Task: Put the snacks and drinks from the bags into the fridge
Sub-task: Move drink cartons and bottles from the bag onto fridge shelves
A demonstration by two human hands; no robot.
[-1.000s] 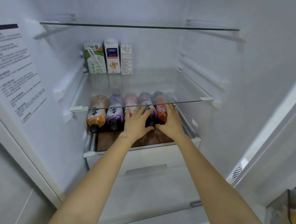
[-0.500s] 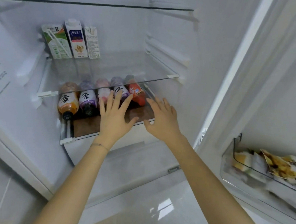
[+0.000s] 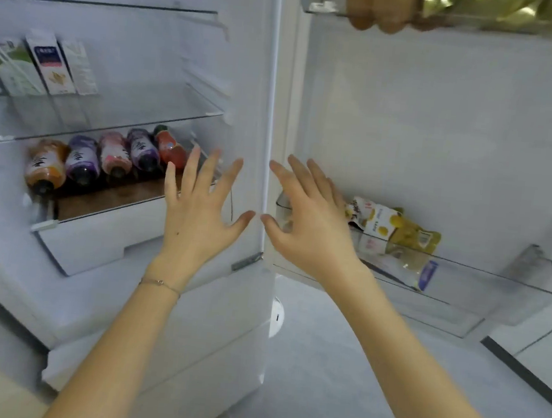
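Head view: the big white fridge (image 3: 132,36) stands open, and its door (image 3: 444,124) swings out on the right. Grey floor (image 3: 337,366) shows below.

Inside the fridge, a glass shelf (image 3: 141,118) holds three drink cartons (image 3: 49,65). They stand up at the back on the left. Under that shelf, five drink bottles (image 3: 110,162) lie on their sides in a row, caps toward the front, just above a white drawer (image 3: 96,242).

On the door, a clear bin (image 3: 496,284) holds a few snack packs (image 3: 397,234), yellow and white, bunched at its left end. Higher up, another door bin (image 3: 321,9) holds a shiny gold pack (image 3: 473,5) and something brown that is too blurry to tell.

Both hands are up in front of the fridge. The left hand (image 3: 196,214) blocks the right end of the bottle level. Its grip is released, fingers spread, holding nothing. The right hand (image 3: 310,225) hides the left corner of the clear bin. Its grip is released too, fingers spread. The two thumb tips are very close together.

A thin bracelet (image 3: 159,283) sits on the left wrist.
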